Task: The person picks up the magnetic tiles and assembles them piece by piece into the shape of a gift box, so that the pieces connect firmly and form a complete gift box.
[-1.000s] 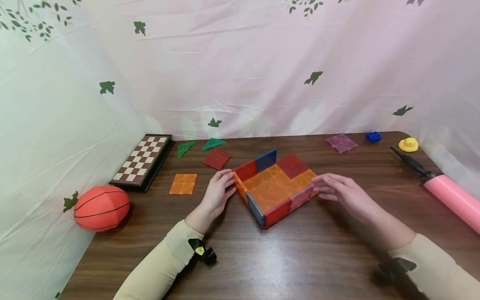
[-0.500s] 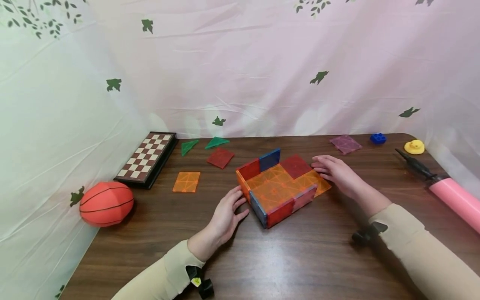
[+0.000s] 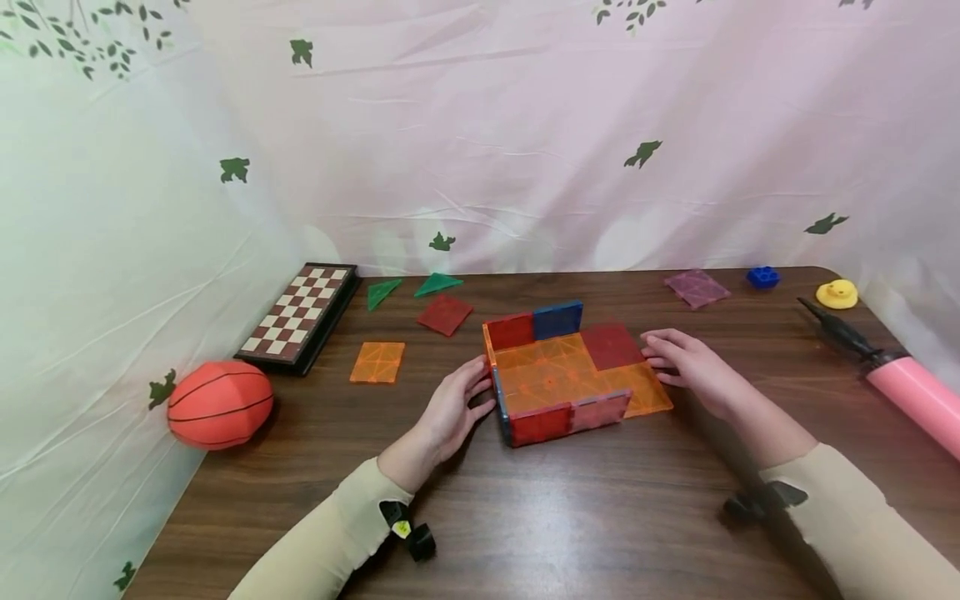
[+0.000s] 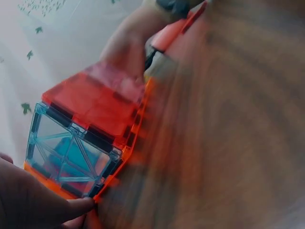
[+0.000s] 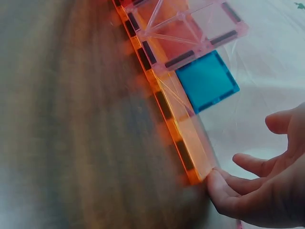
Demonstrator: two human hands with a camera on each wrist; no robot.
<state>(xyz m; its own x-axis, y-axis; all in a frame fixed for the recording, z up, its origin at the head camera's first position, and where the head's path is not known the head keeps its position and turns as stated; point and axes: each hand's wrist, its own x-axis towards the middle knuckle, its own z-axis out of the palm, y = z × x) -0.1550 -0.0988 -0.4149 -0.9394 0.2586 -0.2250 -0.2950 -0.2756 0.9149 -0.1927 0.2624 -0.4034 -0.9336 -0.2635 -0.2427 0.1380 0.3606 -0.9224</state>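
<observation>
A low box of translucent magnetic tiles stands mid-table on an orange tile base (image 3: 547,375). Along its near side run an upright red tile (image 3: 540,423) and a pink tile (image 3: 602,410). Another red tile (image 3: 512,331) and a dark blue tile (image 3: 558,321) stand along the far side; a dark red tile (image 3: 611,345) lies flat at the back right. My left hand (image 3: 453,408) touches the left wall, its thumb by the clear blue tile (image 4: 71,150) in the left wrist view. With loosely bent fingers, my right hand (image 5: 267,186) touches the base's right corner.
Loose tiles lie behind: orange (image 3: 377,362), red (image 3: 445,314), green triangles (image 3: 438,284) and purple (image 3: 697,287). A chessboard (image 3: 296,317) and a red ball (image 3: 220,404) are left. A blue block (image 3: 762,277), yellow duck (image 3: 837,293) and pink pump (image 3: 918,396) are right.
The tile box has turned, its right end swinging nearer to me. My right hand has gone from the pink tile's end to the base's right side; the left hand has stayed by the left wall.
</observation>
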